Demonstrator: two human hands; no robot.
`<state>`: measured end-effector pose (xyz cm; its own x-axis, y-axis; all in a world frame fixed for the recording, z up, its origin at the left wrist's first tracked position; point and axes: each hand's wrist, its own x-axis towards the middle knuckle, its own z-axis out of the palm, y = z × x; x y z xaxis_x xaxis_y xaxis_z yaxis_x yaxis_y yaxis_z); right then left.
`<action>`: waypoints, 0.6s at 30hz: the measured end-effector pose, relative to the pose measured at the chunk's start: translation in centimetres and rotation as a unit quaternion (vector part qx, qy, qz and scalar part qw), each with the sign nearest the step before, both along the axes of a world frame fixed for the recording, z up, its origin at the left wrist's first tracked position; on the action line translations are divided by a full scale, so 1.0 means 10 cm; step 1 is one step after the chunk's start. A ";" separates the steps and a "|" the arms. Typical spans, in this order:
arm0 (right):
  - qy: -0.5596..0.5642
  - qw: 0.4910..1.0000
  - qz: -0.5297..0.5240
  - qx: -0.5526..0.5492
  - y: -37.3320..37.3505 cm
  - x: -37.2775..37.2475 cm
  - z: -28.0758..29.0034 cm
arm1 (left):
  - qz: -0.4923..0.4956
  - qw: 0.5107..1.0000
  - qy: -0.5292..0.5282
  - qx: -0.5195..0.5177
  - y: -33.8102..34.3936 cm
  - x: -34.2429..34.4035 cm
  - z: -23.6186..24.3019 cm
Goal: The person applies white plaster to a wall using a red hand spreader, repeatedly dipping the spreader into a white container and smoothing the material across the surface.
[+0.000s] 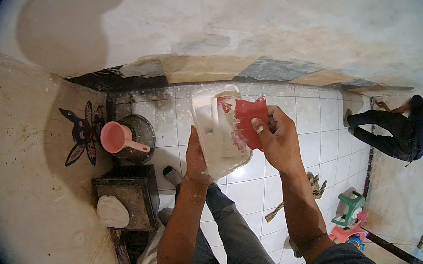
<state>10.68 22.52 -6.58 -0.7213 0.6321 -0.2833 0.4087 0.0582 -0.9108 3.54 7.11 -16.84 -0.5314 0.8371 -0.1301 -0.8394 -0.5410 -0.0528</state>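
My left hand is closed on the left side of a whitish plastic tub, holding it up in front of me above the floor. Pale paste coats the inside of the tub. Between the thumb and fingers of my right hand is a flat red scraper, smeared with the same pale paste. The scraper overlaps the tub's right side; whether it touches the rim I cannot tell. White residue marks my right thumb.
A wall with patchy plaster rises ahead. At left are a pink dipper, a dark round basin and a dark wooden cabinet. At right, a person sits low near a green stool. A crumpled cloth lies on the tiles.
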 end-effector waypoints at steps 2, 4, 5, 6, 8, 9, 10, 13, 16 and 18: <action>0.012 0.999 -0.005 -0.035 0.03 0.01 -0.04 | -0.022 0.995 0.050 -0.082 0.04 0.04 0.09; 0.005 0.998 -0.007 -0.067 0.05 0.02 -0.09 | -0.054 0.962 0.125 -0.236 0.08 0.08 0.17; 0.020 0.997 -0.006 -0.070 0.05 0.03 -0.11 | -0.060 0.966 0.103 -0.227 0.12 0.09 0.18; 0.027 0.997 -0.002 -0.072 0.06 0.03 -0.13 | -0.066 0.970 0.081 -0.219 0.15 0.07 0.18; 0.039 0.997 -0.004 -0.071 0.07 0.02 -0.17 | -0.069 0.977 0.053 -0.194 0.23 0.06 0.16; 0.040 0.995 0.001 -0.087 0.09 0.02 -0.17 | -0.064 0.981 0.046 -0.178 0.27 0.05 0.14; 0.040 0.995 0.001 -0.097 0.09 0.03 -0.18 | -0.072 0.980 0.032 -0.183 0.27 0.04 0.12; 0.046 0.987 -0.025 -0.150 0.16 0.05 -0.19 | -0.066 0.975 0.070 -0.199 0.28 0.02 0.11; 0.049 0.974 -0.048 -0.218 0.27 0.11 -0.18 | -0.059 0.974 0.036 -0.214 0.33 0.04 0.08; 0.067 0.964 -0.059 -0.249 0.36 0.15 -0.19 | -0.049 0.983 0.014 -0.175 0.38 0.03 0.02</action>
